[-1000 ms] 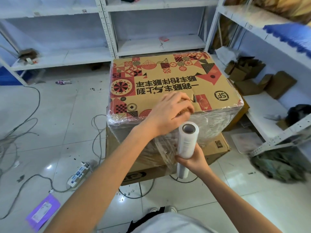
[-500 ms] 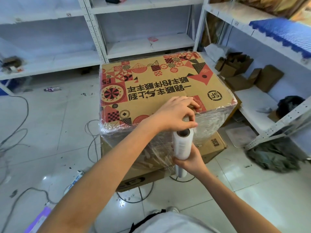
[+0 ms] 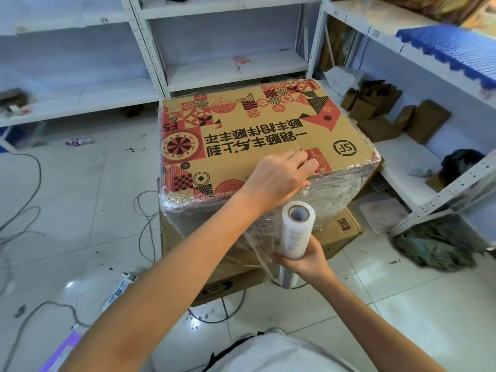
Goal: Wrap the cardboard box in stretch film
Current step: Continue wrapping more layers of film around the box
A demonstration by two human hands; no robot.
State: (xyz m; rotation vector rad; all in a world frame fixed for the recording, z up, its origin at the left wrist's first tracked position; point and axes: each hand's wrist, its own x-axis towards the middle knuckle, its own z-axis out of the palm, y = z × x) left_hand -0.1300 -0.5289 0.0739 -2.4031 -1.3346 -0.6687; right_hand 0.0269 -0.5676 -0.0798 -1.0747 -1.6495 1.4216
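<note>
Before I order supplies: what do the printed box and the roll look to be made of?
Printed box: brown cardboard, matte, by its folded edges and flap seam. Roll: likely thin clear plastic film on a tube core; it looks milky wound up, glossy and wrinkled on the box's side.

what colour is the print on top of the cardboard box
Red and black patterns on the brown cardboard box, seen in the head view.

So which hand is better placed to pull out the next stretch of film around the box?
Right. The right hand already grips the film roll beside the cardboard box, while the left hand rests on the box's top near edge, probably pinning the film.
</note>
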